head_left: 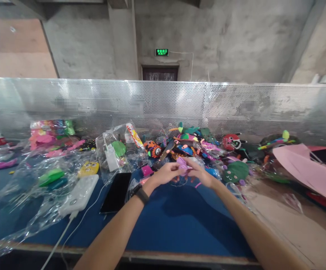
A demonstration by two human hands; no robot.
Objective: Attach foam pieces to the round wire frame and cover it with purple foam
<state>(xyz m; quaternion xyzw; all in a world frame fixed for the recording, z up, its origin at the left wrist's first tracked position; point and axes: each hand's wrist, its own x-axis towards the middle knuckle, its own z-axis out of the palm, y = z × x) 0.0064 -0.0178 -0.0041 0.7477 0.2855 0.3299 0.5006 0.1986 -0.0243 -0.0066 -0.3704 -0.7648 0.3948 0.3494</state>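
Observation:
A small light purple piece (182, 165), which looks like soft modelling clay, is held up over the middle of the blue table. My left hand (167, 172) grips it from the left between thumb and fingers. From the right, the fingers of my right hand (201, 173) close on its other side. Part of the piece is hidden behind the fingers. Just behind my hands lies a heap of colourful clay figures (188, 144). A magenta block (146, 171) sits left of my left hand, and a green clay figure (236, 171) lies to the right.
A black phone (116, 193) and a white power bank (80, 195) with a cable lie on the left, among clear plastic bags (33, 187). Pink sheets (310, 168) stand at the right over a brown board (286, 221). A perforated metal screen (168, 99) borders the table's back.

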